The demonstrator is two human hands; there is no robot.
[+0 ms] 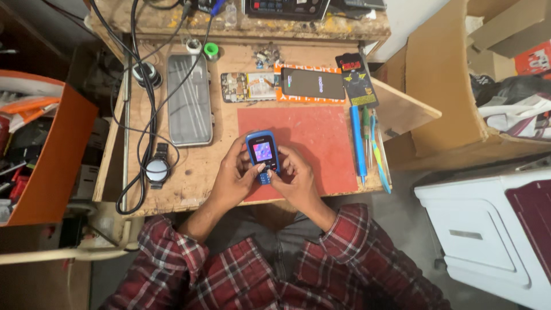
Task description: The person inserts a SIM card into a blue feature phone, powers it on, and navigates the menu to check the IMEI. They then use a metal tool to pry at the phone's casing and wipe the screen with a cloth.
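Note:
A small blue keypad phone [263, 155] with a lit colour screen is held over the near edge of a red mat [321, 138] on a wooden workbench [189, 172]. My left hand [236, 175] wraps its left side, thumb on the keypad. My right hand [294, 176] grips its right side, thumb also resting on the keys. Both forearms come out of red plaid sleeves.
Behind the mat lie a black smartphone [313, 83] and an opened phone body [248, 86]. A clear lidded case [189, 99] and a wristwatch [156, 168] sit left, among black cables [143, 86]. Screwdrivers and tweezers [367, 143] line the right edge. Cardboard boxes [453, 74] stand right.

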